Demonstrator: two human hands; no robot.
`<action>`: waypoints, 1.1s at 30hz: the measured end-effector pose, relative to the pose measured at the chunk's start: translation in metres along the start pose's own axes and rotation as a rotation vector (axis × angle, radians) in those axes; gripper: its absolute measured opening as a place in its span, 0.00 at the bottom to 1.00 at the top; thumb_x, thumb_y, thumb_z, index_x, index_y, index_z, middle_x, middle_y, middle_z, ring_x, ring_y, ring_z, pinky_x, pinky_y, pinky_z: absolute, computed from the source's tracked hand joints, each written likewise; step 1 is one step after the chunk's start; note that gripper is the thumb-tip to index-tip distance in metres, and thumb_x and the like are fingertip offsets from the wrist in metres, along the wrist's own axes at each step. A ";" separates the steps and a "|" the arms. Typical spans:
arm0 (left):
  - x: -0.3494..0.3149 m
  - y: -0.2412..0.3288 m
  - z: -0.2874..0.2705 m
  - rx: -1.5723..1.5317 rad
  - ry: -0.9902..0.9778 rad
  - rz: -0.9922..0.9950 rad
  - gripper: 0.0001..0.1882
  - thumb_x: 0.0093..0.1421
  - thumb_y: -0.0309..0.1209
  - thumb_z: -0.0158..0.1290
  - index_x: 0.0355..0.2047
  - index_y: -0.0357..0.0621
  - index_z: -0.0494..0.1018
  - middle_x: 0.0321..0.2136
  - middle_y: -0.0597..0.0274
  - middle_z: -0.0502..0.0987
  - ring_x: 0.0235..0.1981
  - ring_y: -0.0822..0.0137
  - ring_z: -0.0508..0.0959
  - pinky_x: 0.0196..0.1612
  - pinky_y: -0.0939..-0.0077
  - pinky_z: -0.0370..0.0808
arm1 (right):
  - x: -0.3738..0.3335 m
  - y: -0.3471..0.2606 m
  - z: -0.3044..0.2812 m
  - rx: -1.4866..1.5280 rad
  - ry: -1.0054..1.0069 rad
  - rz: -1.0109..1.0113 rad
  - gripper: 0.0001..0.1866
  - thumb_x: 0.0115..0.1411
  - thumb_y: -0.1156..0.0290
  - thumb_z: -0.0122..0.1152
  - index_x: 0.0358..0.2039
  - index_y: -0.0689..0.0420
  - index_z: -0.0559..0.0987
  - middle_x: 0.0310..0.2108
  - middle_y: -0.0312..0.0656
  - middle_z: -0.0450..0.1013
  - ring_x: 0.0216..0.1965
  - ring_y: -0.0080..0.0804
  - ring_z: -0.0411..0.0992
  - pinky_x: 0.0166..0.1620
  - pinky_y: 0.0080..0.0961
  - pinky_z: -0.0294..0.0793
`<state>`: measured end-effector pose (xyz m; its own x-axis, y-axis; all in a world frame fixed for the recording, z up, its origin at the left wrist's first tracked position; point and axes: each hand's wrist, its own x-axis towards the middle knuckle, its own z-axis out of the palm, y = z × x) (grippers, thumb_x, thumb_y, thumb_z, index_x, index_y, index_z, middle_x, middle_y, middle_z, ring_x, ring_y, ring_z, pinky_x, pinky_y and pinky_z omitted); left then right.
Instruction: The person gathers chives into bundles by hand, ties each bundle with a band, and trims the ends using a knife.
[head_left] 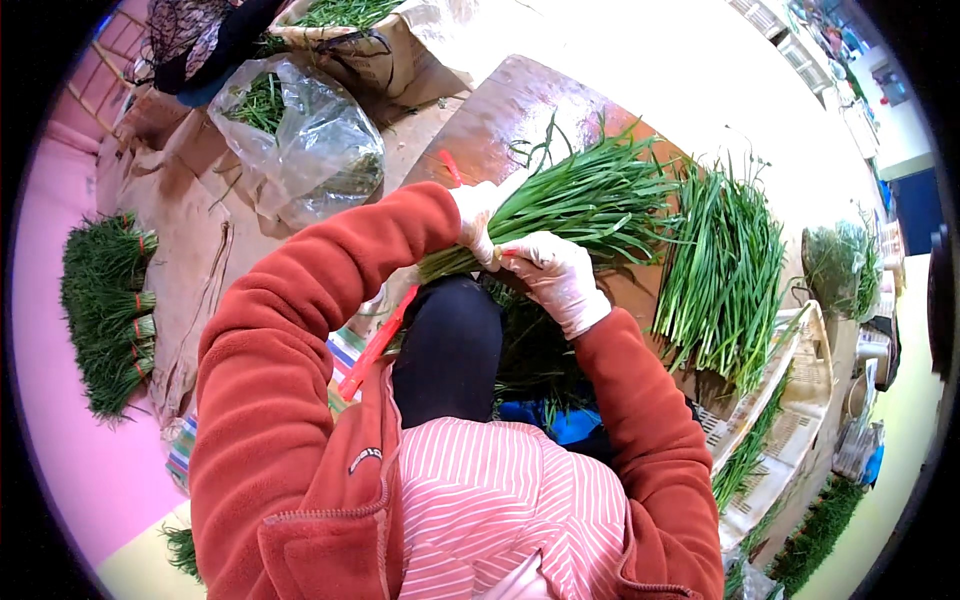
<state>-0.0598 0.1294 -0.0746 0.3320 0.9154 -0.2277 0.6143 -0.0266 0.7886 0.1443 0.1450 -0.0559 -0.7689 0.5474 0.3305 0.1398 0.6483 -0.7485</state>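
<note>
From where I stand, the biggest thing is the person in a rust-red jacket [290,330], both arms reaching inward to the work. Call the hands the middle of the clock, with twelve straight ahead of the person. A brown board [490,110] stretches from twelve round to three, shiny at its far end. At three lies a loose heap of long green leaves [722,270], its pale ends toward the person. A clear plastic bag [340,130] with more greens inside sits at ten, and at nine there are bundles [108,310] stacked up, red bands showing on them.

Next in size comes the bunch of greens [590,195] in the middle, over the board's near edge, just past the dark knee [448,340]. Its leaves fan out toward two o'clock and its stalks point toward eight.

Both hands wear thin whitish gloves. The left hand [478,216] is wrapped around the stalk part of the bunch, curled firmly. The right hand [556,278] comes in from four o'clock, thumb and fingers pinched together, barely parted, on a small red tie [507,254] against the bunch, just beside the left hand.
</note>
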 end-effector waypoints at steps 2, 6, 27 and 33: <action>0.000 0.003 0.000 0.180 0.012 -0.072 0.68 0.27 0.37 0.72 0.63 0.40 0.37 0.41 0.44 0.74 0.43 0.50 0.76 0.46 0.62 0.72 | 0.009 -0.001 0.000 -0.131 -0.066 -0.111 0.03 0.50 0.70 0.62 0.27 0.52 0.80 0.23 0.39 0.73 0.25 0.37 0.73 0.29 0.27 0.71; 0.001 0.001 0.001 0.198 0.007 -0.116 0.68 0.25 0.41 0.72 0.63 0.46 0.41 0.38 0.44 0.75 0.43 0.45 0.74 0.47 0.58 0.71 | 0.035 0.003 0.002 0.417 -0.284 0.245 0.06 0.51 0.66 0.61 0.25 0.55 0.78 0.24 0.42 0.73 0.23 0.38 0.71 0.27 0.27 0.69; -0.014 -0.013 -0.031 -0.587 -0.141 0.146 0.22 0.61 0.42 0.50 0.50 0.41 0.68 0.43 0.65 0.74 0.44 0.73 0.70 0.50 0.78 0.63 | 0.075 0.028 0.016 0.161 -0.381 0.139 0.14 0.56 0.70 0.58 0.43 0.56 0.75 0.43 0.45 0.73 0.44 0.36 0.71 0.48 0.26 0.67; -0.020 -0.049 -0.045 -0.920 0.136 -0.359 0.38 0.58 0.56 0.47 0.52 0.30 0.65 0.46 0.51 0.74 0.45 0.64 0.73 0.50 0.74 0.67 | 0.079 0.031 0.014 0.046 -0.458 0.249 0.12 0.56 0.67 0.58 0.41 0.57 0.76 0.34 0.46 0.75 0.37 0.39 0.73 0.43 0.29 0.70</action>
<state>-0.1288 0.1300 -0.0831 0.1150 0.8478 -0.5177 -0.1505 0.5300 0.8345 0.0791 0.2004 -0.0613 -0.9115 0.3876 -0.1379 0.3330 0.4985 -0.8004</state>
